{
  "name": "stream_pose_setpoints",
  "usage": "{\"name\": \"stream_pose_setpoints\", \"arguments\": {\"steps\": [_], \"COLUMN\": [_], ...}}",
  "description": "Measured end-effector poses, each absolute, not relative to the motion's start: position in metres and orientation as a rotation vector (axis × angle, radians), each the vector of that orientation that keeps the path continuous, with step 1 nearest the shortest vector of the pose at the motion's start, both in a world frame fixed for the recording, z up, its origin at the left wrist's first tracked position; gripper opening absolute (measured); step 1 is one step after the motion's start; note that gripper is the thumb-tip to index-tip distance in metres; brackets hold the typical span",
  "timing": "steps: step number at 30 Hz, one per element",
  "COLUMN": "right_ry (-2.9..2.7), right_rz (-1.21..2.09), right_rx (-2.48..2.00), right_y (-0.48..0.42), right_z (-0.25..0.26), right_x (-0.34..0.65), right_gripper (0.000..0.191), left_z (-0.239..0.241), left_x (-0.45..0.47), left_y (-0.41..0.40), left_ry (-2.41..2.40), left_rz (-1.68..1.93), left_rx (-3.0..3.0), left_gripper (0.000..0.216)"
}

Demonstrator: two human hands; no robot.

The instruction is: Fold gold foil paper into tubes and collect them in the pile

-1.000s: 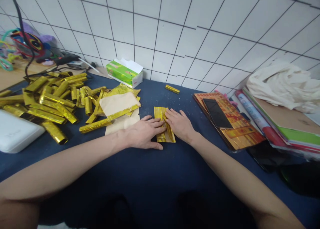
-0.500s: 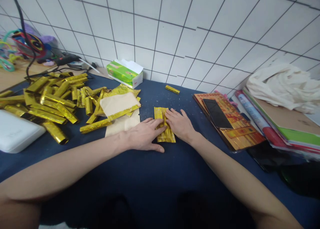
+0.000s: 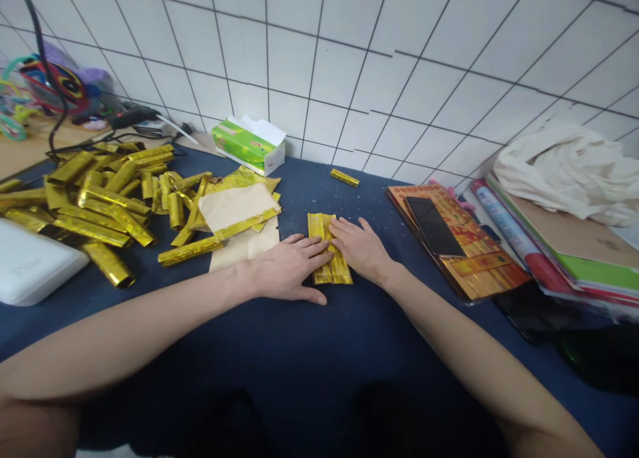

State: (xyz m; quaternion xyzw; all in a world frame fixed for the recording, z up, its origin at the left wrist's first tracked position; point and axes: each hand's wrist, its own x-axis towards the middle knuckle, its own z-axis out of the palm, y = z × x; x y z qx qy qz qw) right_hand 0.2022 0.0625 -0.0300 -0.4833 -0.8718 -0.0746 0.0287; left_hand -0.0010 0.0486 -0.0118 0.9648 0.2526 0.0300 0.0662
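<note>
A sheet of gold foil paper [image 3: 333, 270], its sides folded inward, lies on the dark blue tabletop in front of me. My left hand [image 3: 287, 268] is spread flat, fingertips resting on the paper's left part and thumb on the table. From the other side, my right hand [image 3: 363, 248] lies with outstretched fingers on the paper's right edge. Part of the paper is hidden under the fingers. Just left of it, sheets of gold-and-tan paper [image 3: 237, 208] are stacked, with a gold paper roll [image 3: 190, 251] at their lower left edge.
Many gold paper rolls [image 3: 110, 198] are heaped at the left, behind a white case [image 3: 37, 265]. A green tissue box [image 3: 248, 144] stands by the tiled wall, and a single roll [image 3: 344, 178] lies apart. At right, a black phone [image 3: 433, 226] rests on orange-gold printed sheets [image 3: 472, 265].
Both hands stay on the gold paper. The left fingers have shifted very slightly, and the paper's lower right corner sits a touch farther right.
</note>
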Motion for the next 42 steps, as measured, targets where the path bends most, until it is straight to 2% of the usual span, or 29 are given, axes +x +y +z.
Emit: {"name": "stream_pose_setpoints", "arguments": {"steps": [20, 27, 35, 42], "right_ry": [-2.671, -2.629, -2.799, -2.818], "right_rz": [-0.191, 0.097, 0.471, 0.431], "right_rx": [-1.482, -1.527, -1.182, -1.269], "right_y": [0.064, 0.061, 0.069, 0.090], "right_z": [-0.034, -0.020, -0.016, -0.025], "right_x": [0.204, 0.201, 0.187, 0.195], "right_gripper": [0.042, 0.052, 0.070, 0.070], "left_z": [-0.008, -0.010, -0.013, -0.013], "left_x": [-0.005, -0.005, -0.006, -0.006], "left_y": [0.052, 0.050, 0.051, 0.045], "left_ry": [0.734, 0.719, 0.702, 0.711], "left_rz": [0.016, 0.013, 0.096, 0.069], "left_rx": [2.849, 2.839, 2.848, 2.851], "left_gripper": [0.079, 0.083, 0.078, 0.085]}}
